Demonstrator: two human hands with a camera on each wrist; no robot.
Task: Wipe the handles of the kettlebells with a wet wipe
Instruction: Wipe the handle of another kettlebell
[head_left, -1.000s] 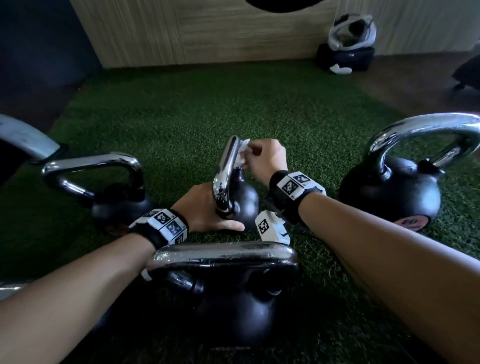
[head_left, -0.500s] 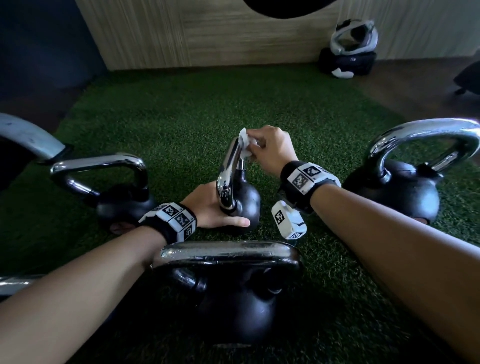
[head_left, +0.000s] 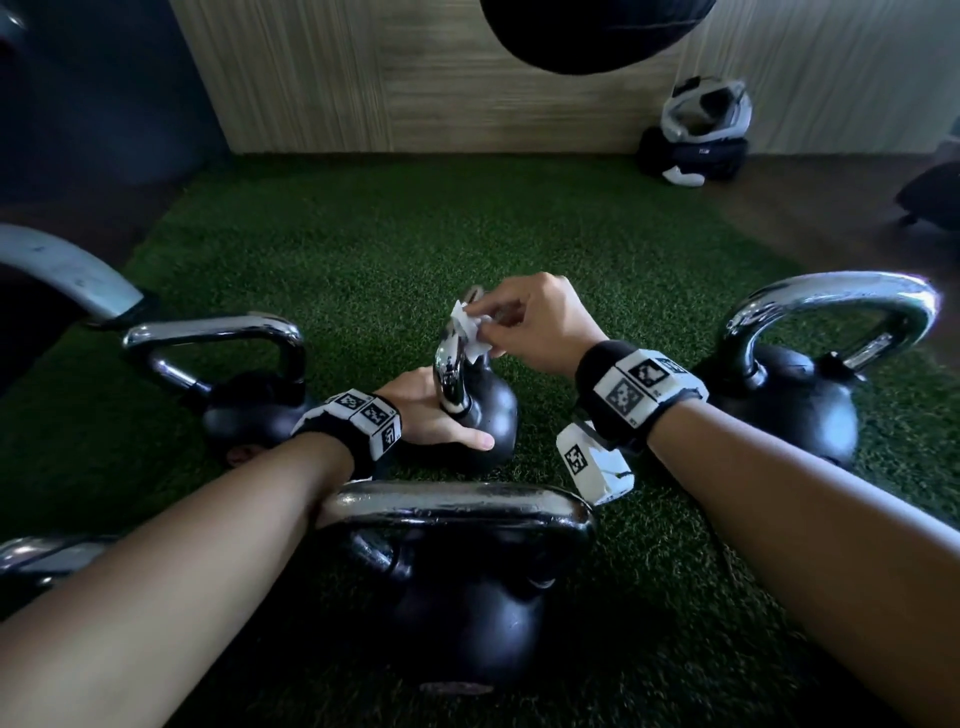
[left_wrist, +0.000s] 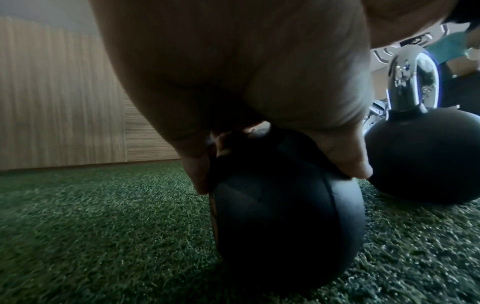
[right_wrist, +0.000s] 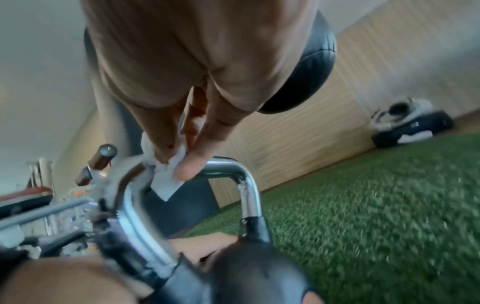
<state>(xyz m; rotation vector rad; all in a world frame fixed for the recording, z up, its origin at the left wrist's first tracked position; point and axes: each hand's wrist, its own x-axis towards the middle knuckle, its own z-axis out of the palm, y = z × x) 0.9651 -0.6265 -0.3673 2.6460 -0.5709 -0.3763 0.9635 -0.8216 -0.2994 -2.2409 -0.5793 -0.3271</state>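
A small black kettlebell (head_left: 485, 415) with a chrome handle (head_left: 451, 371) stands on the green turf in the middle. My left hand (head_left: 431, 415) grips its round body (left_wrist: 283, 205), thumb on the near side. My right hand (head_left: 530, 325) pinches a white wet wipe (head_left: 467, 330) against the top of the handle; the right wrist view shows the wet wipe (right_wrist: 166, 174) between thumb and fingers on the chrome handle (right_wrist: 244, 185).
Other kettlebells stand around: one close in front (head_left: 462, 577), one at the left (head_left: 244, 384), a large one at the right (head_left: 800, 384). A black ball (head_left: 592, 31) hangs overhead. A helmet on a bag (head_left: 696, 135) lies by the wooden wall.
My right hand has slid the wipe up the handle from its side toward the top. The left hand has stayed on the kettlebell's body.
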